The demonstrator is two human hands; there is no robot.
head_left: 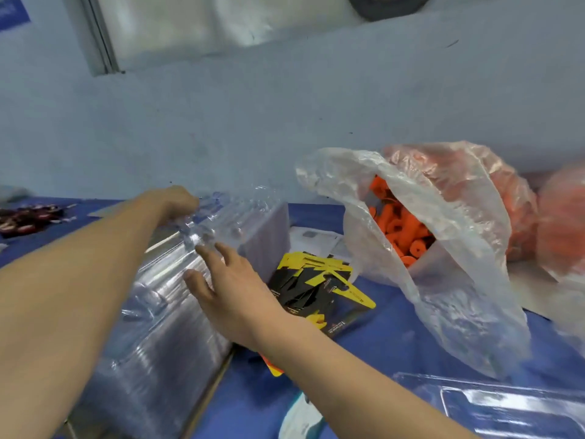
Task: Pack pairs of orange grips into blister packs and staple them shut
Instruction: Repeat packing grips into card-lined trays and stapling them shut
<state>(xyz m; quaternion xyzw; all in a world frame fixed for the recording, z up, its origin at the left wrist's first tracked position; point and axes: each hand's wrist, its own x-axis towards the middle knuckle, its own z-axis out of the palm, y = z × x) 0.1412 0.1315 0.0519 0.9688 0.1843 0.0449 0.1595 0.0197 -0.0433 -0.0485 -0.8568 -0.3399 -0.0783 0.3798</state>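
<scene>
Left grip [177,202] pinches the top blister pack [240,210] by its rim; right grip [228,289], fingers spread, steadies the stack [158,312]. Looks light, slippery, flimsy.

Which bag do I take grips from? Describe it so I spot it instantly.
On the blue table, look right of the blister stack and the yellow-black cards. The bag stands there, clear plastic, mouth gaping toward the camera. Unlike the closed bags behind it, it shows loose orange grips bare in its opening.
</scene>
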